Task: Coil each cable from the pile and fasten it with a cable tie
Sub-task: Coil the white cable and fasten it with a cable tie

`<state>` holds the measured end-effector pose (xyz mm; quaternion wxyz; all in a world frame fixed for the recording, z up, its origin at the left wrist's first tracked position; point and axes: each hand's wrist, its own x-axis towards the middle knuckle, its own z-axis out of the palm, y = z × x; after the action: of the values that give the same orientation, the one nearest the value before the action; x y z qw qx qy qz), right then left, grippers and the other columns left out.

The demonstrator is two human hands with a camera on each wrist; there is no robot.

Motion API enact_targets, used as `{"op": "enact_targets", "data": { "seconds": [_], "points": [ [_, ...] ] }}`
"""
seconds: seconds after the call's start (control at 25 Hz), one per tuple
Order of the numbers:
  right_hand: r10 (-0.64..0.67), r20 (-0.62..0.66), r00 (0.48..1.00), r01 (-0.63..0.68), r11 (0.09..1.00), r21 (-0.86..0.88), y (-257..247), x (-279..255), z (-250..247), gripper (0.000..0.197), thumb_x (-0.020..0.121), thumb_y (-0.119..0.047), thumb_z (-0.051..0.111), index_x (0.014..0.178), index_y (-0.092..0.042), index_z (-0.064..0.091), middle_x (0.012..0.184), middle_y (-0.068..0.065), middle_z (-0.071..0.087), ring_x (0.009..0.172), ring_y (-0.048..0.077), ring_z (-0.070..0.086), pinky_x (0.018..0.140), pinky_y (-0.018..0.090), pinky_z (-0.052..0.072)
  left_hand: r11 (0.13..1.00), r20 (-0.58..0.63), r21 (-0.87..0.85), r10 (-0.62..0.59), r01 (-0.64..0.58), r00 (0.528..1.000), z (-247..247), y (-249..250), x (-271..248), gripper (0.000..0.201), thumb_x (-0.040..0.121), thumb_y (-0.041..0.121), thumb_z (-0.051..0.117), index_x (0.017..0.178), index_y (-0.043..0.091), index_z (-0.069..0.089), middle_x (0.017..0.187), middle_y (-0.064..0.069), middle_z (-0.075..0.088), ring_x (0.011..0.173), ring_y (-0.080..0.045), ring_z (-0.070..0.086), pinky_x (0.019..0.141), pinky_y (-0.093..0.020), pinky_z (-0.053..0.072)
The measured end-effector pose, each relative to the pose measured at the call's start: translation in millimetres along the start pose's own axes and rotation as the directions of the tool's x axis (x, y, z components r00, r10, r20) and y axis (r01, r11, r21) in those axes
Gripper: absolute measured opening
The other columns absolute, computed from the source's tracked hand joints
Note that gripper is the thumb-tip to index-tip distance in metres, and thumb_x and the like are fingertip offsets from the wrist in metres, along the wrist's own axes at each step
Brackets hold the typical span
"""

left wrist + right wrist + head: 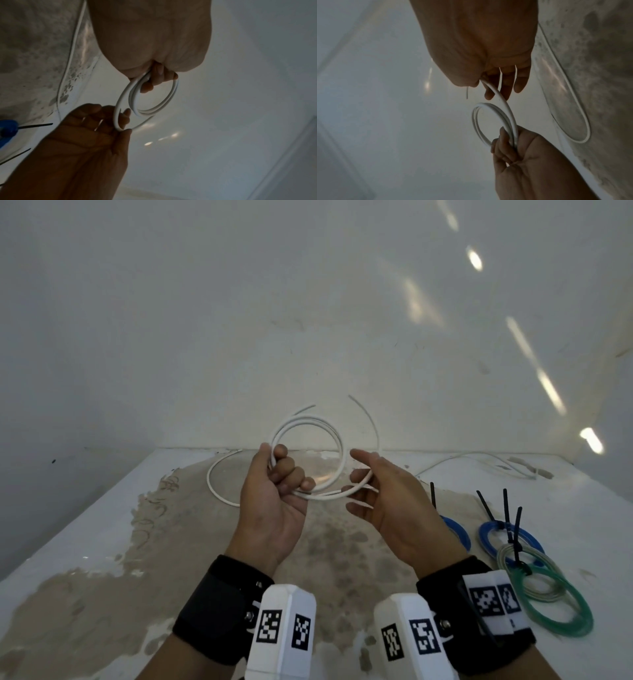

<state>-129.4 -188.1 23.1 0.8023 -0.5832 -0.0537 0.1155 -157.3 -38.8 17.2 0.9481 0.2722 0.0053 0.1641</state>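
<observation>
A white cable is wound into a small coil of a few loops and held up over the table. My left hand grips the coil on its left side, fingers curled round the strands. My right hand is at the coil's right, palm up with fingers nearly straight and spread, and the outer strand runs across them below the thumb. The cable's loose tail curves down onto the table to the left. In the right wrist view the coil hangs from the left hand.
At the right lie tied coils: two blue ones, a clear one and a green one, with black cable ties sticking up. Another white cable lies at the back right by the wall. The worn table has its edge at the left.
</observation>
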Motion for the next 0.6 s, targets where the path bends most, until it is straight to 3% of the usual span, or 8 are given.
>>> {"op": "enact_targets", "data": {
  "seconds": [0.12,0.2,0.28,0.4,0.52,0.6],
  "points": [
    [-0.056,0.030,0.998,0.060,0.989,-0.138,-2.0,0.9,0.0,0.032,0.109,-0.028,0.040,0.121,-0.020,0.068,0.104,0.006,0.068,0.084,0.019,0.068,0.071,0.033,0.056,0.997,0.004,0.071,-0.036,0.035,0.999,-1.5,-4.1,-1.6,0.038,0.103,0.043,0.043,0.073,0.019,0.048,0.051,0.009,0.022,0.039,-0.006,0.023,0.042,-0.020,0.034],
    [-0.071,0.059,0.996,0.076,0.992,-0.096,-2.3,0.5,1.3,0.033,0.110,-0.026,0.037,0.128,-0.016,0.063,0.113,0.009,0.072,0.086,0.020,0.072,0.074,0.035,0.059,0.989,0.006,0.133,-0.064,0.063,0.998,-0.6,-7.1,-4.1,0.039,0.102,0.043,0.045,0.071,0.020,0.048,0.051,0.010,0.022,0.039,-0.006,0.022,0.042,-0.020,0.033],
    [-0.089,0.100,0.991,0.091,0.996,-0.011,-3.2,-0.1,1.9,0.034,0.110,-0.021,0.034,0.134,-0.015,0.057,0.112,0.012,0.074,0.082,0.023,0.074,0.073,0.038,0.061,0.979,-0.008,0.191,-0.071,0.071,0.997,-0.1,-8.8,-6.5,0.038,0.101,0.042,0.048,0.070,0.020,0.049,0.051,0.009,0.022,0.040,-0.006,0.022,0.042,-0.020,0.034],
    [-0.135,0.163,0.977,0.125,0.990,0.072,-3.6,-0.3,2.9,0.037,0.111,-0.020,0.030,0.142,-0.020,0.051,0.105,0.014,0.075,0.080,0.027,0.073,0.084,0.049,0.056,0.962,-0.023,0.263,-0.069,0.073,0.997,0.9,-8.2,-7.8,0.037,0.100,0.042,0.050,0.071,0.020,0.048,0.052,0.009,0.023,0.040,-0.007,0.023,0.044,-0.021,0.034],
    [-0.169,0.209,0.963,0.168,0.986,0.021,-2.8,-1.1,4.6,0.039,0.111,-0.030,0.031,0.146,-0.029,0.048,0.105,0.013,0.075,0.078,0.027,0.071,0.074,0.043,0.058,0.950,-0.031,0.301,-0.082,0.087,0.996,2.1,-6.7,-8.7,0.036,0.100,0.041,0.051,0.071,0.019,0.048,0.052,0.009,0.025,0.040,-0.007,0.024,0.045,-0.022,0.033],
    [-0.180,0.212,0.960,0.190,0.982,-0.024,-2.7,-1.8,4.5,0.039,0.111,-0.028,0.031,0.146,-0.040,0.044,0.108,0.015,0.075,0.076,0.026,0.070,0.067,0.037,0.058,0.945,-0.033,0.307,-0.103,0.108,0.994,3.1,-5.9,-9.2,0.036,0.100,0.041,0.051,0.072,0.019,0.048,0.051,0.010,0.024,0.039,-0.007,0.023,0.045,-0.022,0.033]
  ]
}}
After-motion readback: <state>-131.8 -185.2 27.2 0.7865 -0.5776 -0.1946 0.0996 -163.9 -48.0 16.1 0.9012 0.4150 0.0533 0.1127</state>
